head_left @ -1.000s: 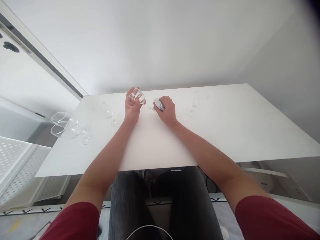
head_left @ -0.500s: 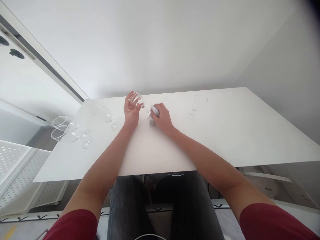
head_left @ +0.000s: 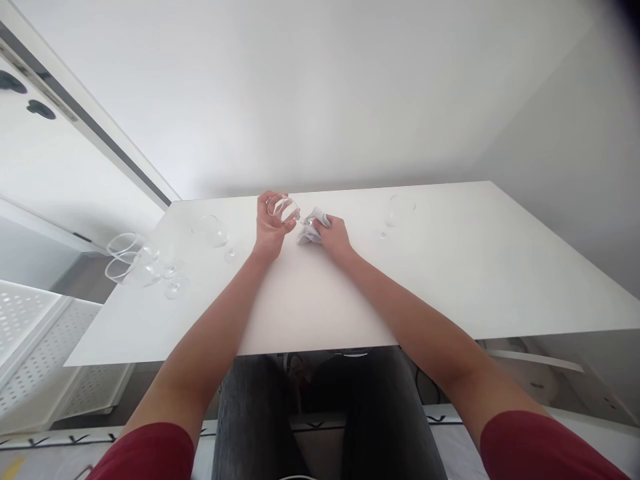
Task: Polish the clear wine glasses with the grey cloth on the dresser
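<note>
My left hand [head_left: 270, 230] is curled around the bowl of a clear wine glass [head_left: 284, 209], held tilted on its side over the white table [head_left: 450, 267]. My right hand [head_left: 336, 237] grips a crumpled white cloth [head_left: 310, 230] pressed against the glass's stem and foot. Both hands sit close together near the table's far middle.
Three more clear wine glasses stand at the table's left: one [head_left: 213, 231] near my left hand, two [head_left: 133, 263] by the left edge. Another glass [head_left: 396, 210] stands to the right. A white perforated rack [head_left: 30, 333] sits at the lower left. My legs are under the table.
My left hand has closed its fingers round the glass bowl and turned it. My right hand has shifted the cloth, which now shows more, bunched toward the glass's stem.
</note>
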The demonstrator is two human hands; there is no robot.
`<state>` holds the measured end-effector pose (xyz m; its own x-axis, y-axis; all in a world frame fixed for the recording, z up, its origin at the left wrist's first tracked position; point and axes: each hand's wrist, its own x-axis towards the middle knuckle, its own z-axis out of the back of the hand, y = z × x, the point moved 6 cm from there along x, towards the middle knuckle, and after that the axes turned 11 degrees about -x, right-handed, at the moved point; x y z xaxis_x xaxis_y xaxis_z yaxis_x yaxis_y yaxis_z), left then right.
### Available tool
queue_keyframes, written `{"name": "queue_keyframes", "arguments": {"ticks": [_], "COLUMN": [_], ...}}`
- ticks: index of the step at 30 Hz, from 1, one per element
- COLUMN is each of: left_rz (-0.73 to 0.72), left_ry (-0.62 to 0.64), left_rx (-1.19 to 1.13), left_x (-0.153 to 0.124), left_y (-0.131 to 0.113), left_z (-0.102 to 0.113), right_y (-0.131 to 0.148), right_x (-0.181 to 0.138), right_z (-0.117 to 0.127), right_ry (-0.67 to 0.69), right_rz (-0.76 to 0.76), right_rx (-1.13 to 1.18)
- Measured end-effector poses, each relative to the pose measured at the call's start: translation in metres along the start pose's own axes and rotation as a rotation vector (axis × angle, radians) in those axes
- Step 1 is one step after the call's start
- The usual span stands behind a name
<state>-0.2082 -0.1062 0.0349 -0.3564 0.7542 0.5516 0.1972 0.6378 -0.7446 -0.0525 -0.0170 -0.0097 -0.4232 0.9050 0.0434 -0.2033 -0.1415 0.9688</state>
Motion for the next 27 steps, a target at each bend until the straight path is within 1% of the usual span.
{"name": "queue_keyframes", "arguments": {"ticks": [1, 3, 5, 7, 9, 11, 13, 15, 17, 23, 27], "left_rz": [0.005, 0.007, 0.002, 0.002, 0.001, 0.001, 0.001, 0.008, 0.02, 0.059, 0.075], "left_ry": [0.015, 0.016, -0.006, -0.019, -0.018, -0.021, -0.03, -0.035, -0.032, 0.008, 0.03], "left_rx": [0.003, 0.017, 0.037, 0.047, 0.043, 0.05, 0.066, 0.082, 0.094, 0.157, 0.174], "left_x": [0.0, 0.0, 0.0, 0.001, 0.002, 0.001, 0.001, 0.0, 0.0, -0.002, -0.004], "left_y": [0.001, 0.001, 0.002, 0.004, 0.006, 0.007, 0.007, 0.007, 0.007, 0.007, 0.007], "left_z": [-0.001, 0.0, 0.004, 0.007, 0.01, 0.012, 0.013, 0.013, 0.011, 0.003, -0.003], "right_y": [0.003, 0.012, 0.024, 0.038, 0.05, 0.058, 0.061, 0.061, 0.06, 0.057, 0.054], "right_x": [-0.002, -0.007, -0.014, -0.023, -0.032, -0.041, -0.049, -0.054, -0.057, -0.062, -0.066], "right_z": [0.006, 0.016, 0.02, 0.018, 0.006, -0.01, -0.024, -0.032, -0.036, -0.045, -0.048], "right_ry": [-0.073, -0.174, -0.227, -0.235, -0.159, -0.015, 0.132, 0.232, 0.288, 0.38, 0.411], "right_rz": [0.023, 0.088, 0.164, 0.273, 0.425, 0.575, 0.653, 0.664, 0.645, 0.6, 0.555], "right_rx": [-0.116, -0.276, -0.404, -0.566, -0.73, -0.84, -0.919, -1.0, -1.072, -1.212, -1.262]}}
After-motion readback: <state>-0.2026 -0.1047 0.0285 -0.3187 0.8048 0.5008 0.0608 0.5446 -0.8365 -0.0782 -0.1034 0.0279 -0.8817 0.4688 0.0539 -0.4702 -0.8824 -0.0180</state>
